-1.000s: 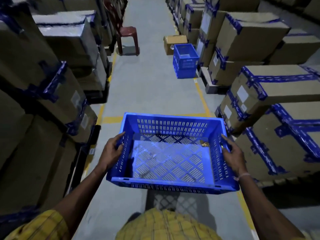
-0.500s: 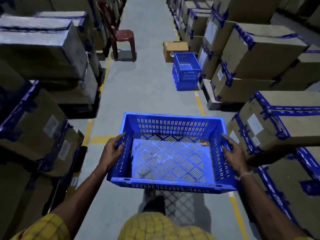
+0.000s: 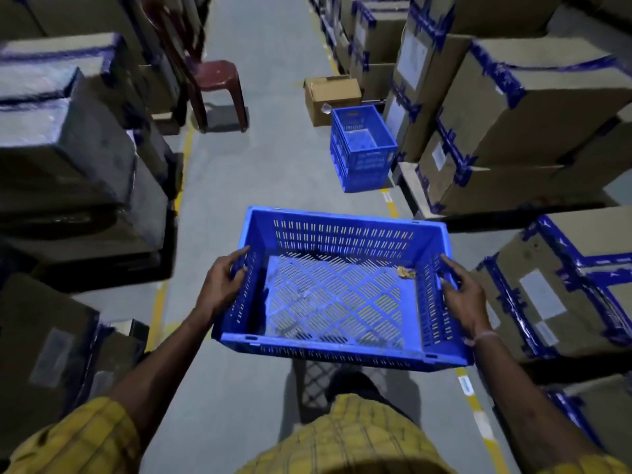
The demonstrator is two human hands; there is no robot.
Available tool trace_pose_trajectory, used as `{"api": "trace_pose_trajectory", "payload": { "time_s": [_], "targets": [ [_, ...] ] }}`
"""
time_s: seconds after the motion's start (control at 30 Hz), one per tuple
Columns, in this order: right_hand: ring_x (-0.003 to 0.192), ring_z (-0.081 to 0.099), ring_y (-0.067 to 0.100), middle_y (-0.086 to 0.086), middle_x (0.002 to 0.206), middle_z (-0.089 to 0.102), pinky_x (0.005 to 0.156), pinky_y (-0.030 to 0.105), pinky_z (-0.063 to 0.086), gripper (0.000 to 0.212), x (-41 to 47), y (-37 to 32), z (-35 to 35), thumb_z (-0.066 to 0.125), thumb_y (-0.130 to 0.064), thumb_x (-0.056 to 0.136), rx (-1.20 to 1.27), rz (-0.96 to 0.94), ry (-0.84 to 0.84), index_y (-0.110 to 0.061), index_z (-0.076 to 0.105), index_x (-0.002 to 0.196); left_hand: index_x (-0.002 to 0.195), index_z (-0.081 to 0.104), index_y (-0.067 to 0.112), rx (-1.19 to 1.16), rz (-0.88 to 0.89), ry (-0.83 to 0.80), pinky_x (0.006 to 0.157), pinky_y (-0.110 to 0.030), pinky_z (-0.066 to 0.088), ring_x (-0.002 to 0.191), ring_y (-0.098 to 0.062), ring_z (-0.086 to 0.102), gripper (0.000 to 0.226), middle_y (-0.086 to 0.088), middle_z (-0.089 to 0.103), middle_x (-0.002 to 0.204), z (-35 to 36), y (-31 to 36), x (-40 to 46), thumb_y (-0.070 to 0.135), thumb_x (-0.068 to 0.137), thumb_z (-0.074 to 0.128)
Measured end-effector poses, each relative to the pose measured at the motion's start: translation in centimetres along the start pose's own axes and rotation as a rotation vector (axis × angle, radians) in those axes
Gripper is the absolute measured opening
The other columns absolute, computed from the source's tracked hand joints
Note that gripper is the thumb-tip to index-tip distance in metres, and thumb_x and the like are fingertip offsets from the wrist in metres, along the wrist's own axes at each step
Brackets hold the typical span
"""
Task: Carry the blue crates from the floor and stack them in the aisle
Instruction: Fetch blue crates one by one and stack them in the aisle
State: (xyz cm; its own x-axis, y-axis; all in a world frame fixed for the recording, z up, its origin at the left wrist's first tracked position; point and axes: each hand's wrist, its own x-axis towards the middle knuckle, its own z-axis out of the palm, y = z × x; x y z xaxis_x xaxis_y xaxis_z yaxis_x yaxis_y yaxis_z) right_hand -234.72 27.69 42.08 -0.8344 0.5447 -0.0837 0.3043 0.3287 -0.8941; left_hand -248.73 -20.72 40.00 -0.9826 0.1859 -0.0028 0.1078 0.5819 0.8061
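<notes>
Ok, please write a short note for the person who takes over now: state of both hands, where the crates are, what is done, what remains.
Left hand: grips the left wall of the carried crate.
Right hand: grips the right wall.
The carried crate is held level above the aisle floor, a small scrap inside.
Stacked crates stand ahead on the right, beside the open cardboard box.
Done: crate lifted, facing the stack.
Left: walk to the stack, set this crate on top. Whether more crates wait is not visible.

Both arms reach forward, left hand and right hand curled in grip.
</notes>
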Motion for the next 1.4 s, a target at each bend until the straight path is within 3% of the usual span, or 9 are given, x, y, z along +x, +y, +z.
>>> {"api": "trace_pose_trajectory", "payload": {
  "time_s": [0.17,0.3,0.47,0.63,0.73,0.8,1.03,1.3,1.4],
  "targets": [
    [0.119,0.063,0.019,-0.004,0.131,0.066,0.101,0.039,0.052,0.055,11.8,-0.7,4.4,0.057,0.001,0.092,0.023,-0.001,0.001,-0.037,0.062,0.132,0.135,0.055,0.043,0.020,-0.011,0.006,0.097,-0.045,0.053,0.111,-0.022,0.067,0.048,-0.003,0.067,0.129,0.9,-0.7,11.6,0.036,0.088,0.052],
    [0.111,0.063,0.018,0.002,0.130,0.066,0.089,0.023,0.050,0.050,21.4,-2.9,7.3,0.058,0.002,0.093,0.070,0.015,-0.005,-0.025,0.062,0.135,0.134,0.055,0.044,0.041,-0.026,0.004,0.095,-0.041,0.053,0.110,-0.019,0.067,0.047,-0.002,0.067,0.128,1.3,-0.5,21.4,0.032,0.089,0.054],
    [0.117,0.062,0.019,-0.002,0.133,0.063,0.082,0.019,0.052,0.051,32.9,-6.7,9.9,0.055,0.002,0.095,0.076,0.006,-0.038,-0.029,0.061,0.136,0.140,0.058,0.031,0.058,-0.027,0.021,0.085,-0.028,0.048,0.101,-0.014,0.066,0.046,0.000,0.068,0.123,0.8,1.3,33.4,0.026,0.094,0.059],
    [0.124,0.057,0.020,0.000,0.143,0.056,0.099,0.039,0.051,0.052,43.2,-10.8,12.6,0.051,0.004,0.096,0.055,0.005,-0.056,-0.025,0.058,0.139,0.140,0.059,0.028,0.014,-0.036,0.042,0.088,-0.030,0.051,0.105,-0.015,0.068,0.046,-0.002,0.068,0.126,0.7,1.6,45.2,0.012,0.097,0.060],
    [0.129,0.054,0.019,-0.002,0.141,0.056,0.094,0.013,0.047,0.054,48.0,-12.2,14.2,0.048,0.010,0.094,0.050,-0.017,-0.074,-0.023,0.059,0.136,0.140,0.059,0.031,0.025,-0.046,0.025,0.096,-0.037,0.052,0.111,-0.018,0.066,0.048,-0.002,0.067,0.130,0.9,1.4,50.8,0.012,0.096,0.060],
    [0.129,0.053,0.015,-0.010,0.138,0.056,0.090,0.006,0.045,0.055,52.2,-12.8,16.2,0.049,0.010,0.094,0.048,0.004,-0.049,-0.026,0.059,0.135,0.140,0.059,0.031,0.029,-0.042,0.019,0.099,-0.037,0.049,0.114,-0.019,0.063,0.048,-0.002,0.064,0.132,1.4,1.0,56.0,0.010,0.096,0.061],
    [0.121,0.061,0.020,-0.010,0.133,0.063,0.102,0.045,0.051,0.053,64.8,-14.4,23.6,0.054,0.001,0.094,0.066,0.106,0.075,-0.037,0.062,0.131,0.141,0.058,0.032,0.009,0.019,-0.114,0.100,-0.038,0.051,0.115,-0.019,0.064,0.047,0.000,0.065,0.133,1.8,-1.6,77.0,0.012,0.098,0.058],
    [0.104,0.064,0.021,-0.007,0.138,0.061,0.090,0.047,0.054,0.060,75.5,-18.5,29.1,0.055,-0.002,0.093,0.084,0.219,0.263,-0.054,0.062,0.123,0.139,0.055,0.040,0.058,0.128,-0.321,0.103,-0.043,0.051,0.115,-0.018,0.066,0.047,0.002,0.067,0.130,1.1,0.0,100.1,0.028,0.094,0.055],
    [0.100,0.065,0.019,-0.007,0.139,0.060,0.084,0.045,0.056,0.060,79.3,-19.1,30.4,0.053,-0.005,0.095,0.103,0.247,0.315,-0.055,0.059,0.127,0.137,0.058,0.038,0.060,0.179,-0.353,0.102,-0.038,0.050,0.114,-0.017,0.066,0.045,0.002,0.066,0.131,2.1,2.5,107.5,0.015,0.098,0.057]
  ]
}}
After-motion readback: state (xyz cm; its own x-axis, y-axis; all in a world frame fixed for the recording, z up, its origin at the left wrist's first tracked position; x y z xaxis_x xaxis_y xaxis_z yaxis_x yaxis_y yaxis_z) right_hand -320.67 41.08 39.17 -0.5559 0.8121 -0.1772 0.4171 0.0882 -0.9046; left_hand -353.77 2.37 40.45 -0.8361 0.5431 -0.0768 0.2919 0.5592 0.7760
